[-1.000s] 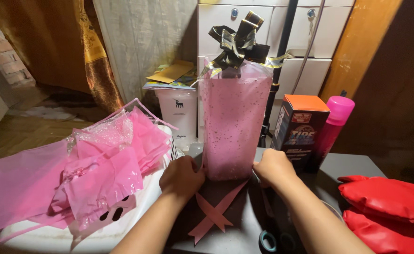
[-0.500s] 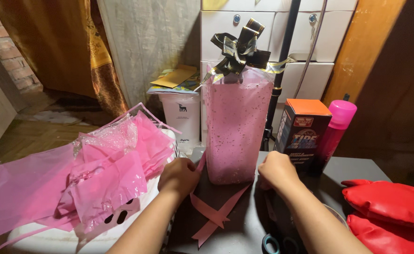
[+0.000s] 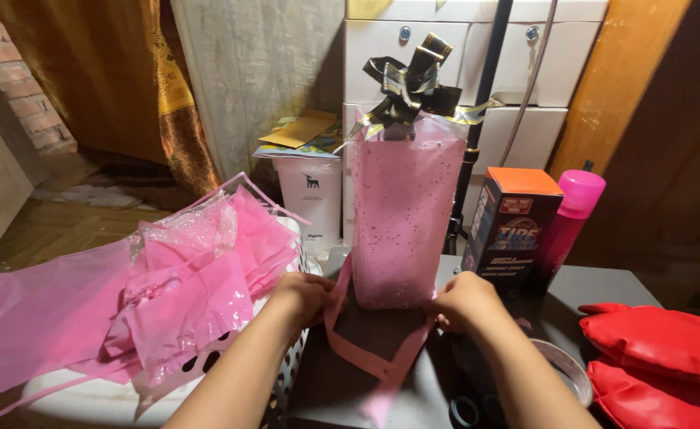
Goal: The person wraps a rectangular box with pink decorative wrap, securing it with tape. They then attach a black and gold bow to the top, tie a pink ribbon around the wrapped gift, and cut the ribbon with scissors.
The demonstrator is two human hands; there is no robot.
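Head view, two hands: left hand [image 3: 302, 298], right hand [image 3: 465, 302], one pink ribbon [image 3: 366, 357]

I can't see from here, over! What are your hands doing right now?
Left hand and right hand each pinching an end of the flat pink ribbon. Ribbon loops before the tall pink wrapped gift with dark bow. Nothing in the way.

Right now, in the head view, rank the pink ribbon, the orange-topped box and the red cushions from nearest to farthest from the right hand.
From the right hand:
1. Pink ribbon, touching it, to its left.
2. Orange-topped box, just behind it.
3. Red cushions, far right.
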